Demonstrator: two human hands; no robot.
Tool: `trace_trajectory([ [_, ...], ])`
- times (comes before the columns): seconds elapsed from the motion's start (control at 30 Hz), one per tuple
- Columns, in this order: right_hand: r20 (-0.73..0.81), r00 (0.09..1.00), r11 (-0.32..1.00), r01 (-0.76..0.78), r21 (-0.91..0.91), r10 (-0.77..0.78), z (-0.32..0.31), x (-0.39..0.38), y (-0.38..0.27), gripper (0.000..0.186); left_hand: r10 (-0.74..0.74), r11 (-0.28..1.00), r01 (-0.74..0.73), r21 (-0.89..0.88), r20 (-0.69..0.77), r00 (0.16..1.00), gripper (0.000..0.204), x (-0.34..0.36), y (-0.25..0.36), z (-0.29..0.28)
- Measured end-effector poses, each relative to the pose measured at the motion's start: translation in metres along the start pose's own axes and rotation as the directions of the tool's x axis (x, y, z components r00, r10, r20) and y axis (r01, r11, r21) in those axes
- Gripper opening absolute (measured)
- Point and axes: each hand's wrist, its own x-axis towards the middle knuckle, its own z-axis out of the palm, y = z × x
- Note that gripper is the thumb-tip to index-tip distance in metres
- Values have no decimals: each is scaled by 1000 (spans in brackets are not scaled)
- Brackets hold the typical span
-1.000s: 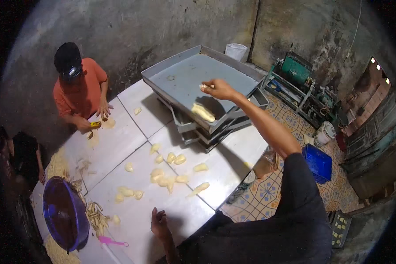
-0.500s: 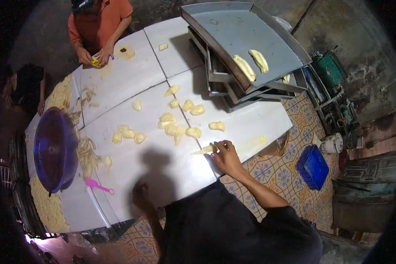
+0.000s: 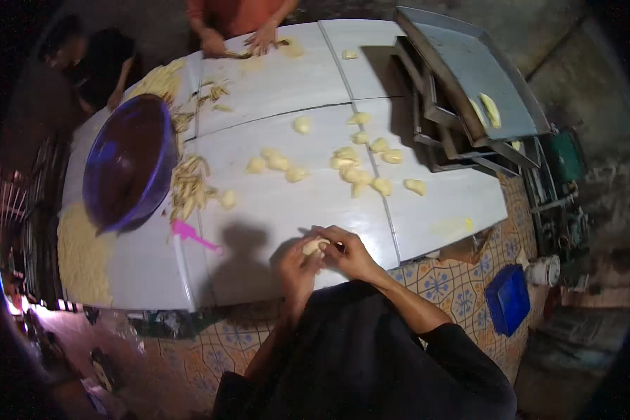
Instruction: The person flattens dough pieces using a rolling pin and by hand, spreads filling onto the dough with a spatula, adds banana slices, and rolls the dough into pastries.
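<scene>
Close to the table's near edge, both my hands are together around a small pale piece of dough (image 3: pixel 315 246). My left hand (image 3: pixel 298 271) supports it from the left, fingers curled up against it. From the right, my right hand (image 3: pixel 351 256) presses its thumb and fingers on the piece, hiding part of it. Beyond them, several soft dough lumps (image 3: pixel 346 157) lie scattered over the white table (image 3: pixel 259 203). To the left are a pile of thin pale strips (image 3: pixel 187 187) and a pink plastic scraper (image 3: pixel 194 235) with a handle.
A large purple basin (image 3: pixel 129 164) stands at the left, by a flat spread of pale pieces (image 3: pixel 84 255). Stacked metal trays (image 3: pixel 469 63) at the right hold long dough rolls (image 3: pixel 491 110). Across the table a person in orange (image 3: pixel 241 17) works with both hands. A blue crate (image 3: pixel 507 299) sits on the floor.
My left hand has come up from the table edge to meet the right. My right hand has lifted a flat dough strip, now bunched between both hands. The view has swung left.
</scene>
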Motion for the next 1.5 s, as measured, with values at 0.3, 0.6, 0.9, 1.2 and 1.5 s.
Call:
trace_trajectory([
  [0.3,25,999,840,45,-541,-37,56,20,48,48,251,470,15,882,-150,956,57,5,-36,-68],
  [0.6,446,889,285,456,-843,-103,48,5,59,65,82,162,-478,863,471,878,89,-4,-12,-74],
  [0.9,350,927,292,376,-879,-138,39,-1,68,50,672,134,284,950,-297,678,80,-16,-36,-175],
  [1.2,235,891,587,436,-683,-389,15,-5,39,61,436,301,8,954,-145,888,39,-52,-85,-271],
  [1.5,125,913,577,346,-740,-387,24,-2,87,45,480,27,-341,940,287,829,30,-2,-19,-113],
])
